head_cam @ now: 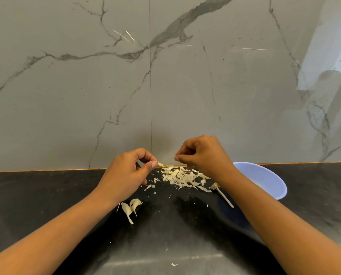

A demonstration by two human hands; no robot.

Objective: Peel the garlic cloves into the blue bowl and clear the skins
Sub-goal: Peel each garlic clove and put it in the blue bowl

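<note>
I am pinching a garlic clove (160,164) between the thumb and forefinger of my left grip (125,173), just above the back edge of the bench (46,195), by the wall (165,76). My right grip (203,155) is curling close beside it with fingertips pressed together; on what, I cannot tell. Skins (183,178) are lying beneath. The blue bowl (265,179) is sitting behind my right wrist and two unpeeled cloves (130,208) near my left, with open bench lying toward me.

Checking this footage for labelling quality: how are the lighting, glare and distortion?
Head view: soft light, a brighter patch upper right on the wall. Head view: forearm shadows and a pale sheen lie on the dark counter. Head view: its back edge tilts up rightward; the left hand pinching a garlic clove looks sharp.
</note>
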